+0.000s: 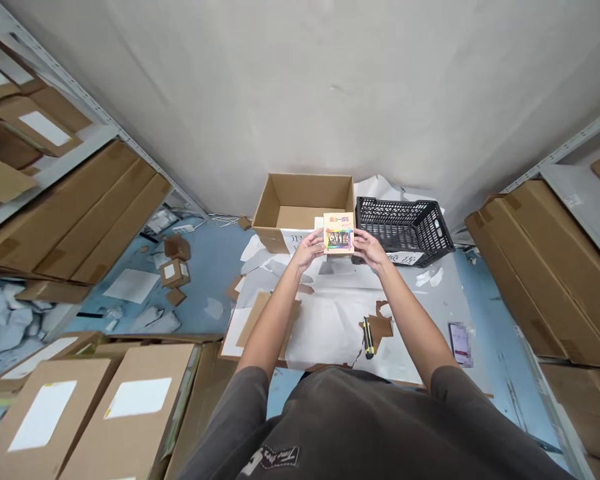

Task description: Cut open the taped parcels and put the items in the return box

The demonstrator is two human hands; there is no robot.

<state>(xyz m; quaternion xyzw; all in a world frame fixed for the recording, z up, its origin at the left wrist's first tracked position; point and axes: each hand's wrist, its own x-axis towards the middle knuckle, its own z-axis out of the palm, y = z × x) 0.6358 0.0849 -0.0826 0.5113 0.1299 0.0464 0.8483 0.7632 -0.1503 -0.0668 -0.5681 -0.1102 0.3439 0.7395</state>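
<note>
Both my hands hold up a small cream-coloured printed item [339,232] above the table; whether it is a book or a flat box I cannot tell. Its face carries coloured lettering and a rainbow-framed picture. My left hand [309,250] grips its left edge, and the fingers of my right hand [371,249] close on the right edge. Just behind it stands an open cardboard box [267,237] with a handwritten white label on its front. To the right of that sits a black plastic crate [433,250], also labelled; no contents show through its mesh.
A yellow and black box cutter [369,339] rests by torn cardboard [381,325] on the paper-covered table [325,327]. A phone [461,345] lies at the right edge. Cartons [145,400] are stacked at lower left, and shelves with boxes [540,267] flank both sides.
</note>
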